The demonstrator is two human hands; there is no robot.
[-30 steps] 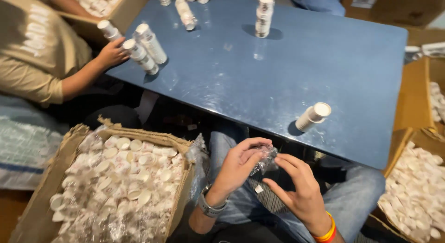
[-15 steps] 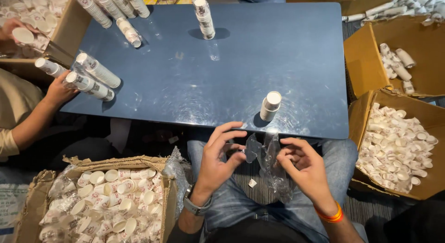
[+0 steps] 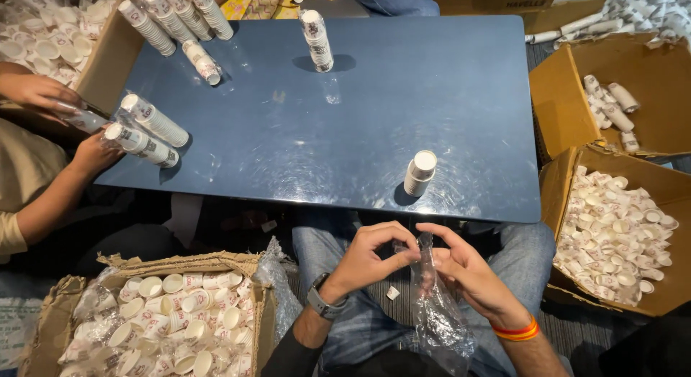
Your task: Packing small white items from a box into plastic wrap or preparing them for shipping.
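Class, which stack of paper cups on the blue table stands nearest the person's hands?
The short upright stack at the table's near edge; the other stacks sit far across the table.

Low in the frame's centre, the left hand (image 3: 368,256) and right hand (image 3: 468,270) meet with fingertips pinched together, wrists angled inward, forearms rising from the bottom edge over the lap.

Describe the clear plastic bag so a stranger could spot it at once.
Start at the dark blue table and drop below its near edge. There the left hand and right hand pinch a clear plastic bag, crinkled, see-through and hanging over the lap, unlike the paper cups around it.
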